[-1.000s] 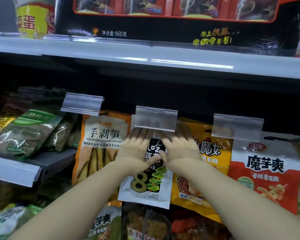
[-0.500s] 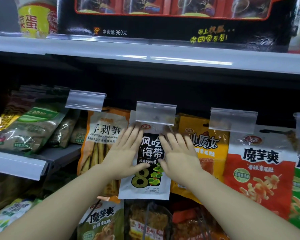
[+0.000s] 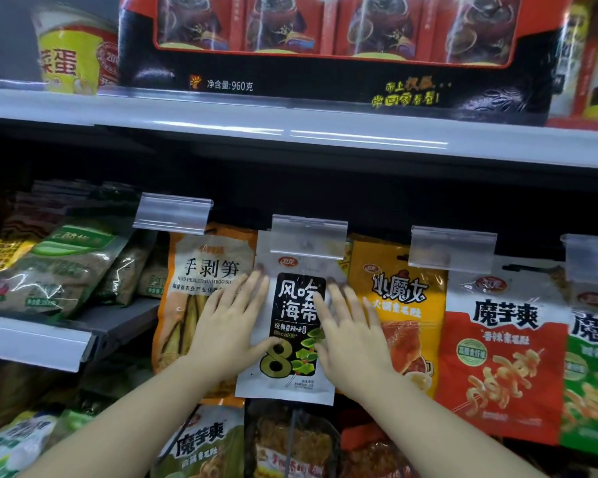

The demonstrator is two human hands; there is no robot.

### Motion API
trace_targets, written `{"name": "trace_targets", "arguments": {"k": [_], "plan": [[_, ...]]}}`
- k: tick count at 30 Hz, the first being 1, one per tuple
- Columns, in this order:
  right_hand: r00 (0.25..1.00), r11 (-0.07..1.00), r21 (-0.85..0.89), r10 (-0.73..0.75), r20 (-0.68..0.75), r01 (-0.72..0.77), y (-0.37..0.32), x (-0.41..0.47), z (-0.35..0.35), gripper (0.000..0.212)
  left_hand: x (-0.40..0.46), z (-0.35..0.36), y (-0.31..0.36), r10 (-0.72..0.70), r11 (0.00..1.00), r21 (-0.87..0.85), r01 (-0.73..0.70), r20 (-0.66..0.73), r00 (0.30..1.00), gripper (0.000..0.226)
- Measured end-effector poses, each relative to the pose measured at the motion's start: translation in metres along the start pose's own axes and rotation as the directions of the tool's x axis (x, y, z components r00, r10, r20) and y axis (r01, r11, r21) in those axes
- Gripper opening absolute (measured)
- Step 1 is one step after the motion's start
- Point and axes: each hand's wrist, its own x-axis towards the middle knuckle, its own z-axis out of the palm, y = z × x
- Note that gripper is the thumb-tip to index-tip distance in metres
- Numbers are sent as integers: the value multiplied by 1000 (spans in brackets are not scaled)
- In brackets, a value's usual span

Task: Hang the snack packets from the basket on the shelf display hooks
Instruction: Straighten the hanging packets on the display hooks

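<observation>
Store shelf (image 3: 290,132) spans upper frame, red boxes (image 3: 325,29) on top, hung packets below. White packet (image 3: 290,374) hangs mid-frame under clear tag (image 3: 308,241). Left hand (image 3: 228,326) and right hand (image 3: 353,332) flank it, fingers straight, pressing its edges.

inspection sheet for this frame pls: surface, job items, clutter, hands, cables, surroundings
Surface: hook row under the grey shelf, each hook fronted by a clear price tag holder.
Job items: white seaweed packet hangs below the middle holder, front facing out; basket not in view.
Clutter: bamboo shoot packet hangs left of it, orange packet right, red konjac packet further right; more packets below.
Hands: left hand and right hand lie flat, fingers straight, on the seaweed packet's side edges.
Cables: nothing seen.
Surroundings: black and red box on the shelf above; green bags on a lower shelf at left.
</observation>
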Motion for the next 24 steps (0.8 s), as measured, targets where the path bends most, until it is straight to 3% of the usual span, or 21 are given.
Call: {"name": "trace_targets", "arguments": {"k": [5,13,20,24], "plan": [[999,1000,2,-8,-43,8,8,-15,-7,71,-8,-3,4,65,997,-19,-69,-154,986,89],[998,998,-33,62,-24,-63,48,-51,-26,53,-13,-8,45,205,970,-82,-229,-233,951,43],[977,972,-103,212,5,-211,127,-100,-38,60,2,-32,158,370,900,-178,-397,-166,914,54],[966,963,-88,257,5,-255,180,-110,-44,70,32,-55,227,321,931,-167,-326,-54,945,83]]}}
